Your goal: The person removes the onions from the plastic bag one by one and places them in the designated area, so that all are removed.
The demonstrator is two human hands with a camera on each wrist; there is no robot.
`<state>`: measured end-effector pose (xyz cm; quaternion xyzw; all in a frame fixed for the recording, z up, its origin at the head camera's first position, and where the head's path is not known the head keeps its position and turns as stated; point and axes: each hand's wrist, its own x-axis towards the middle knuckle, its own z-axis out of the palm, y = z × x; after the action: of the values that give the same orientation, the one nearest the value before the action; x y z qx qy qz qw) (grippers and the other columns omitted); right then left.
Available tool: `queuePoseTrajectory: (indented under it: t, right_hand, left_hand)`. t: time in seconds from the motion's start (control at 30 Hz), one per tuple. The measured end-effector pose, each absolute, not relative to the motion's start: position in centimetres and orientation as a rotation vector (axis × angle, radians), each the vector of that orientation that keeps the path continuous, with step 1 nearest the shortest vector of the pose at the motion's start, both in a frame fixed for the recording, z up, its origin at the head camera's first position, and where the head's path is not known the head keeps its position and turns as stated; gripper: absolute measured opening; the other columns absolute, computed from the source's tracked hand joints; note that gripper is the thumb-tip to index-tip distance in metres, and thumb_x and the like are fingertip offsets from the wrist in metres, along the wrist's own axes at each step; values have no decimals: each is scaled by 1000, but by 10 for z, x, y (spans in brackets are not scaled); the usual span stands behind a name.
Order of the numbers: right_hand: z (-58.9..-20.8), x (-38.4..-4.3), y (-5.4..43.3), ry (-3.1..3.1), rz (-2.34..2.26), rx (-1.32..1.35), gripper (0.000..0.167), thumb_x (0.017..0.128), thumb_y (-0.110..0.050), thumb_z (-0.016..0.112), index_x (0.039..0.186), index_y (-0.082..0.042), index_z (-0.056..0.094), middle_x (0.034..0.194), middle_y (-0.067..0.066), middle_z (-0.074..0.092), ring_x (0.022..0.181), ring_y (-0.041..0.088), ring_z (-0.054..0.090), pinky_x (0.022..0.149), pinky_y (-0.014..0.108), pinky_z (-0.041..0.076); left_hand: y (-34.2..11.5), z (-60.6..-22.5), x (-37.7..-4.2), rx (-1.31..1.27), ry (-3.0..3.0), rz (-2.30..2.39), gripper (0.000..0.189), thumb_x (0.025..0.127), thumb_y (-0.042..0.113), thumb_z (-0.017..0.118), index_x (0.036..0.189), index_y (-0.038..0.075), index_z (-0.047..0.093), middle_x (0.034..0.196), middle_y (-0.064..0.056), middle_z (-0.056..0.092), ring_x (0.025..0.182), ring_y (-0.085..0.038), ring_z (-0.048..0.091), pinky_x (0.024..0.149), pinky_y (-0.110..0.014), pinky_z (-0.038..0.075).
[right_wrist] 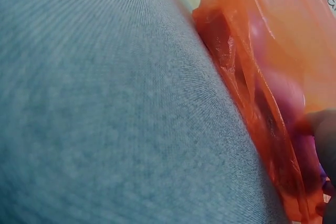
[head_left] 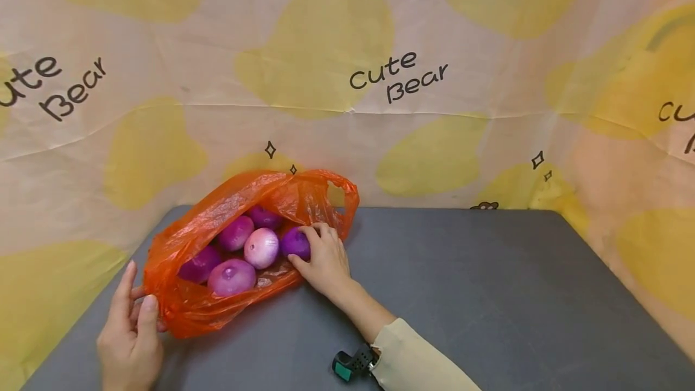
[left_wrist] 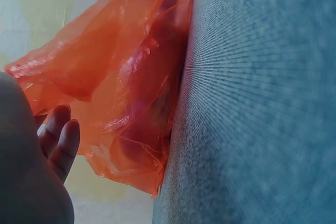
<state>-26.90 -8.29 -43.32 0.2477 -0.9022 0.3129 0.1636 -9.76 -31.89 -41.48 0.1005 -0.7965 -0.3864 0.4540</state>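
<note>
An orange plastic bag (head_left: 190, 318) lies on its side on the grey table, its mouth spread toward me. Inside are several round, shiny purple onions; a pale pink-white onion (head_left: 262, 248) is in the middle and a lighter purple onion (head_left: 232, 277) lies nearest the front rim. My right hand (head_left: 324, 261) reaches over the bag's right end and grips a dark violet onion (head_left: 294, 242) between thumb and fingers. Against the bag's left end rests my left hand (head_left: 130, 330), index finger and thumb extended, the other fingers partly hidden. In the left wrist view, two fingers (left_wrist: 63, 142) stand beside the plastic.
The grey table top (head_left: 488, 294) stretches away to the right of the bag. Behind it hangs a printed cloth backdrop (head_left: 347, 77) with yellow patches and lettering. A black strap device (head_left: 353, 364) is on my right wrist. One bag handle loop (head_left: 350, 198) sticks up at the back right.
</note>
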Motion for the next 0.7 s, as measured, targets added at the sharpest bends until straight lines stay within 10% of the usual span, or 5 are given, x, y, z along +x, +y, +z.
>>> queuePoseTrajectory:
  t: [0.7]
  right_hand:
    - [-444, -272, -82, -2659, 1075, 776, 68, 83, -50, 77, 139, -20, 55, 136, 5, 58, 121, 24, 59, 98, 45, 56]
  left_hand:
    - [-315, -412, -98, 176, -1927, -832, 46, 85, -5, 72, 129, 9, 70, 95, 39, 55, 58, 17, 46, 54, 0, 40]
